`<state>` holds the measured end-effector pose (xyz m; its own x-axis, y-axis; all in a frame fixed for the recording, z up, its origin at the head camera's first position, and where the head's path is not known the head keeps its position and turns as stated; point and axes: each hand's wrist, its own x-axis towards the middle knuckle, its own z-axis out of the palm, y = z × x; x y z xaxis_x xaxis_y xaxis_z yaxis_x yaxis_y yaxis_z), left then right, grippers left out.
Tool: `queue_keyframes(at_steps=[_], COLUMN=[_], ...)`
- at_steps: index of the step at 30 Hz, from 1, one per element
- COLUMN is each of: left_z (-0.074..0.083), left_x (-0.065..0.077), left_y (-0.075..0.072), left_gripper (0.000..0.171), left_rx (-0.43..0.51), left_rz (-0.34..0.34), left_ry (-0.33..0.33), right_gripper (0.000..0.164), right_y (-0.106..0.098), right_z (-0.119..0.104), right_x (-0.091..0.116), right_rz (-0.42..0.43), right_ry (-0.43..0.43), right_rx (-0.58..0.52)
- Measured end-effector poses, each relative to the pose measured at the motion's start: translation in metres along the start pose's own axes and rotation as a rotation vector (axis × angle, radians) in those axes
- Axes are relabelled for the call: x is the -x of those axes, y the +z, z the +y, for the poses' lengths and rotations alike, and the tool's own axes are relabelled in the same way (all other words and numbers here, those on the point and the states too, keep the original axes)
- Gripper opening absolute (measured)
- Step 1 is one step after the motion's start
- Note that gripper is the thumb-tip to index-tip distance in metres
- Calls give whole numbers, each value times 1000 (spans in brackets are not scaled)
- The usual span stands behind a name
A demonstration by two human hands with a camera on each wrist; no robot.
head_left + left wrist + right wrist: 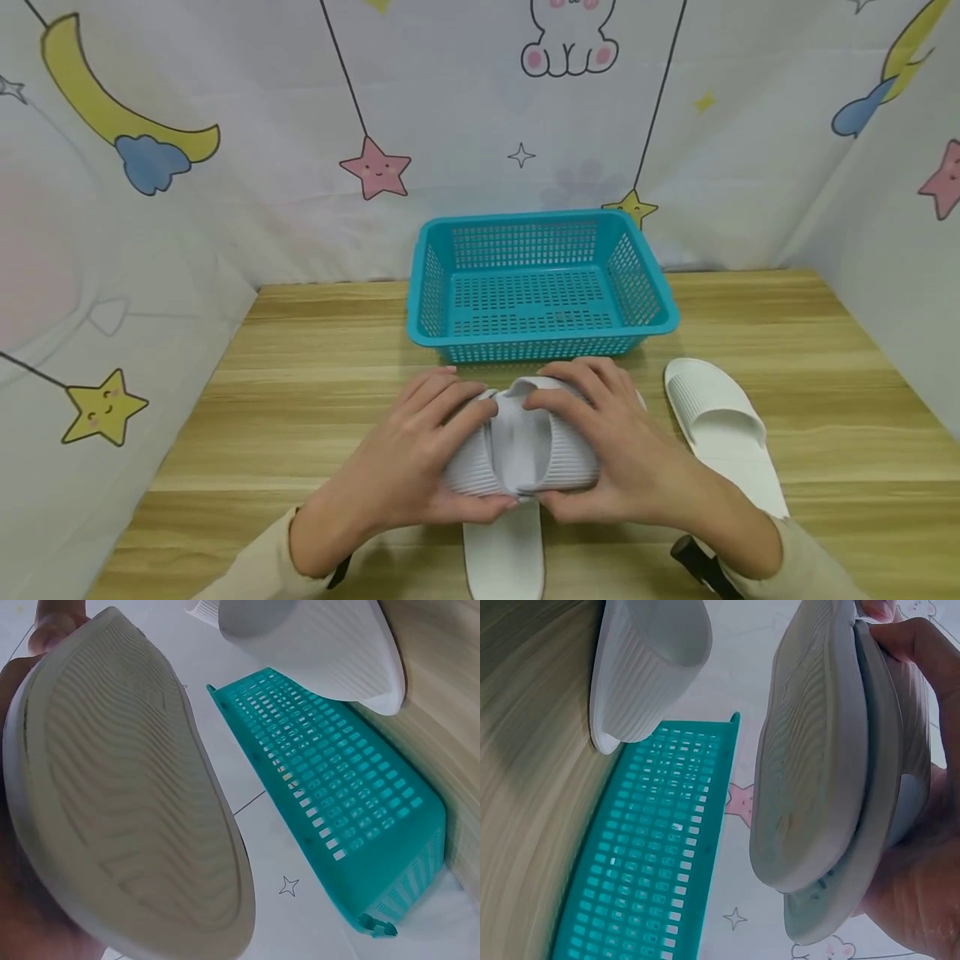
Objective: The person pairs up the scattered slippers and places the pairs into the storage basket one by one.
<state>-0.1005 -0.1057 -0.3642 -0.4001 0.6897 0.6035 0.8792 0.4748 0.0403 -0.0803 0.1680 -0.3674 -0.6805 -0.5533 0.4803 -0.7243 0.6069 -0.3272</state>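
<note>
Two pale slippers with ribbed straps are held together above the table in the head view, one slipper toward the left and the other slipper toward the right. My left hand grips the left side, thumb below and fingers over the top. Opposite it, my right hand holds the right side in the same manner. The wavy sole of a held slipper fills much of the left wrist view. Seen from the right wrist, the two soles lie against each other. Beneath the hands, a white slipper lies partly hidden.
Another white slipper lies on the wooden table to the right, by my right forearm. A blue-green perforated basket stands behind the hands. Cloth walls with printed stars enclose the back and sides.
</note>
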Motion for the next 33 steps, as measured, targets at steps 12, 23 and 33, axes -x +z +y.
queue_keyframes(at_steps=[12, 23, 33], left_z=[1, -2, -19], left_x=[5, 5, 15], left_y=[2, -3, -6], left_gripper=[84, 90, 116], left_rx=[-7, -78, -125], left_rz=[-58, -35, -148], left_ry=[-43, -45, -155], right_gripper=[80, 78, 71], right_y=[-3, -14, -31], right_z=[4, 8, 20], right_x=[-1, 0, 10], right_rz=[17, -3, 14], right_ry=[-65, -30, 21], right_rx=[26, 67, 119])
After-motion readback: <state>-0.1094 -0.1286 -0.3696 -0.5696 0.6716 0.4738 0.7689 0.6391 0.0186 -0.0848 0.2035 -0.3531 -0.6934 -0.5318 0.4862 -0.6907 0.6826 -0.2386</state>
